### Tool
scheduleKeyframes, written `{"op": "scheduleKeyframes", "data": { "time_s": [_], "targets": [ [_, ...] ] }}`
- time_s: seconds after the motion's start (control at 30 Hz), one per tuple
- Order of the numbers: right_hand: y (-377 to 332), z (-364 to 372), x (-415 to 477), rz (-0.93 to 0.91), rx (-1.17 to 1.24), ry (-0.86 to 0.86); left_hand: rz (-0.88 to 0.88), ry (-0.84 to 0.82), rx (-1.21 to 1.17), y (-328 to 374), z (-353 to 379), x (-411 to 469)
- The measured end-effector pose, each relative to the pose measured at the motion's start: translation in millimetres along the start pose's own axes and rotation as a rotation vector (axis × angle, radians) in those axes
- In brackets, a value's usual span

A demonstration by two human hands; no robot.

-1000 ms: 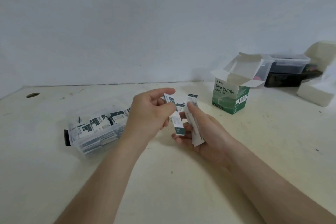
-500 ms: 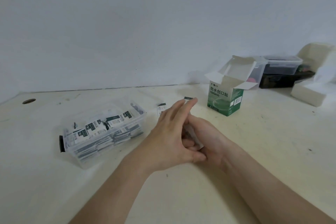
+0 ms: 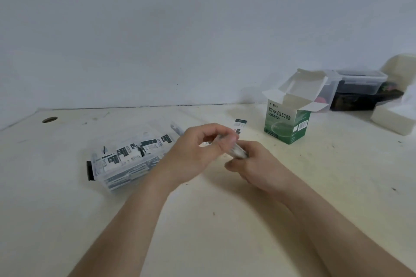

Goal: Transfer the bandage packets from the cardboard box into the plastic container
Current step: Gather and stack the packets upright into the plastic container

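Note:
Both hands meet over the middle of the table around a small stack of white-and-dark bandage packets [image 3: 239,128]. My right hand [image 3: 254,164] grips the stack from below. My left hand [image 3: 198,148] pinches its upper part; one packet end sticks up behind the fingers. The clear plastic container [image 3: 117,177], holding several packets, sits left of my hands, its black latch on the near-left end. The green-and-white cardboard box [image 3: 287,123] stands open, flaps up, to the right and farther back.
A lidded clear tub [image 3: 360,83] and a black tray [image 3: 360,101] sit at the back right by the wall. White foam blocks [image 3: 391,119] lie at the right edge. A round hole [image 3: 50,119] is in the table's far-left corner.
My left hand lifted from lying flat over my right hand to a pinch on the packets. The packets, fanned out a second ago, are now bunched together between both hands.

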State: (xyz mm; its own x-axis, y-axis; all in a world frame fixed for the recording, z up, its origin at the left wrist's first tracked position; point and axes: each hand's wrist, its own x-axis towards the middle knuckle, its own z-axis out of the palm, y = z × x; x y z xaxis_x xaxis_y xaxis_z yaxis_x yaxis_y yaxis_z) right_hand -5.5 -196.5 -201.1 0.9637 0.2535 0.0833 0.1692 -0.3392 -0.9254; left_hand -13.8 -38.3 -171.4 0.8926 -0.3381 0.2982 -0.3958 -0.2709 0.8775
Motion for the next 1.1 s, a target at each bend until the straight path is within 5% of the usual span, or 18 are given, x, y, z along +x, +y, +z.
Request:
{"op": "scheduleKeyframes", "data": {
  "time_s": [0.13, 0.33, 0.53, 0.8, 1.1],
  "targets": [
    [-14, 18, -7, -0.084, -0.019, 0.058, -0.019, 0.086, 0.042, 1, 5, 0],
    [-24, 30, -12, -0.06, 0.159, 0.063, 0.09, 0.356, 0.454, 6, 4, 1],
    [-47, 30, -9, -0.01, 0.238, -0.008, -0.05, 0.42, 0.262, 9, -14, 1],
    [-84, 28, -1, -0.504, -0.188, 0.143, -0.241, 0.475, -0.075, 28, -59, -3],
    [-104, 47, 42, -0.522, -0.61, 0.152, -0.324, 0.44, 0.578, 9, -129, -5]
  ]
}}
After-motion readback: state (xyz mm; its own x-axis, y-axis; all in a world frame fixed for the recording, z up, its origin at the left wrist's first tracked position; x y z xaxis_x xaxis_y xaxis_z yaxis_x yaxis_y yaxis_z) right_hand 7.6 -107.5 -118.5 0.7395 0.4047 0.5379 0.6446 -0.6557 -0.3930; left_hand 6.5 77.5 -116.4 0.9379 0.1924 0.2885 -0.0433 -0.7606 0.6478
